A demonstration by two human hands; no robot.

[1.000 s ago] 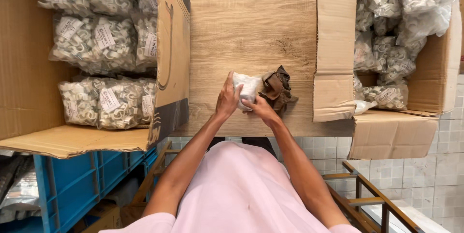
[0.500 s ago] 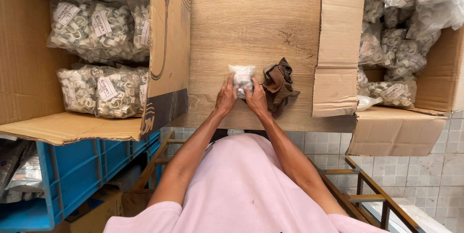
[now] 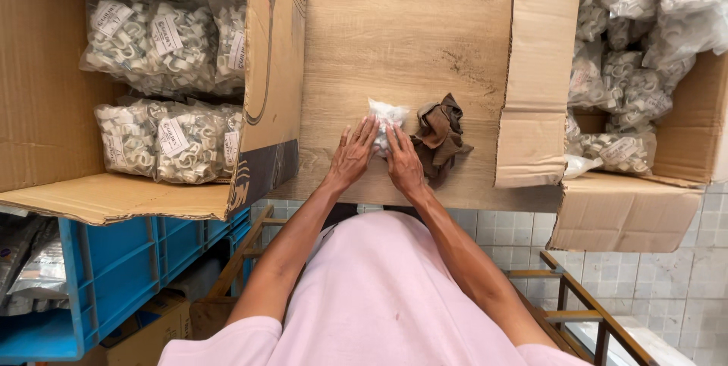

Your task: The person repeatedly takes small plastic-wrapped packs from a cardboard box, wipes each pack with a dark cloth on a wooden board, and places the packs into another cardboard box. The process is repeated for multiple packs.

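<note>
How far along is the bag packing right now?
Done: the left cardboard box already holds labelled clear bags of white plastic clips. In hand: the left hand and right hand press a small clear bag on the wooden tabletop, beside a brown cloth. Left: the right cardboard box holds many more bags.

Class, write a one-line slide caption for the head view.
Both hands press a small clear bag beside a brown rag.
</note>
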